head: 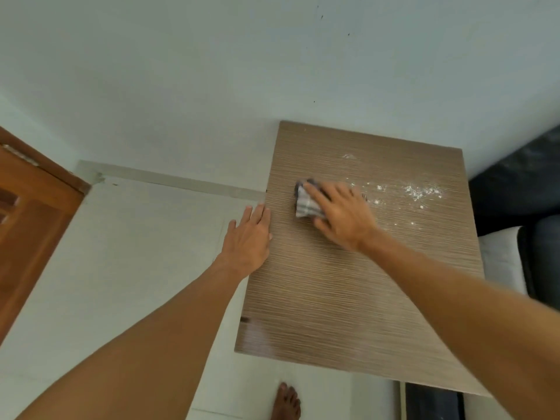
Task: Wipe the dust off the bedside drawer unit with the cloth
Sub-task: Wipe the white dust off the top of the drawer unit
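Head view, reading left to right: our left hand (pixel 248 237) lies flat with fingers spread against the left edge of the drawer unit (pixel 348 283), holding nothing. Just right of it, our right hand (pixel 339 213) presses down on the bunched cloth (pixel 306 204), fingers closed over it, on the unit's top. The white dust (pixel 421 192) lies further right of that hand, a loose band running roughly left to right toward the far right side. We judge the right hand is nearer, so the next wipe should go rightward.
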Tool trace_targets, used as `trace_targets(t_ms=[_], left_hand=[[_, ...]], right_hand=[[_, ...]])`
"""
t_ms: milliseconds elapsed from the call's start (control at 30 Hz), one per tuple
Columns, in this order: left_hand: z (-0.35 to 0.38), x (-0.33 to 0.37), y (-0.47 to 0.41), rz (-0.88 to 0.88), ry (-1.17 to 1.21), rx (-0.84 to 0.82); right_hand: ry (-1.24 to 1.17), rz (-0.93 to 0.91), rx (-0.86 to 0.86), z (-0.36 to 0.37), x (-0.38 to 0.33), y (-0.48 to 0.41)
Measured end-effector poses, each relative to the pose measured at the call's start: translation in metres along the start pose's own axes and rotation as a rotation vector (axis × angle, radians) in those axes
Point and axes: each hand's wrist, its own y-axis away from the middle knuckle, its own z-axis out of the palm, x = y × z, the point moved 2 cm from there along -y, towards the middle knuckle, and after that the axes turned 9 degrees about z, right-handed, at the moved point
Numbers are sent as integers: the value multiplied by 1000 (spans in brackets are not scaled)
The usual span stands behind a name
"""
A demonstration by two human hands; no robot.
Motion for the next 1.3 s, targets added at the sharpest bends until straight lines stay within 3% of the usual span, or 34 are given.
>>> trace_targets(t_ms=[233,500,767,1067,1300], left_hand=[[3,3,-17,-68,-24,-1],[7,1,-18,-58,-39,-15],[1,-1,-19,-52,-1,-8],[-4,-24,7,-84,120,116],[4,-19,33,-61,123,100]], right_hand=[[97,125,-34,1,43,-125],[27,190,-334,29,44,-158],[-51,256,-335,43,16,-116],[-32,276,-305,38,-31,-20],[-104,311,-311,32,-84,59]])
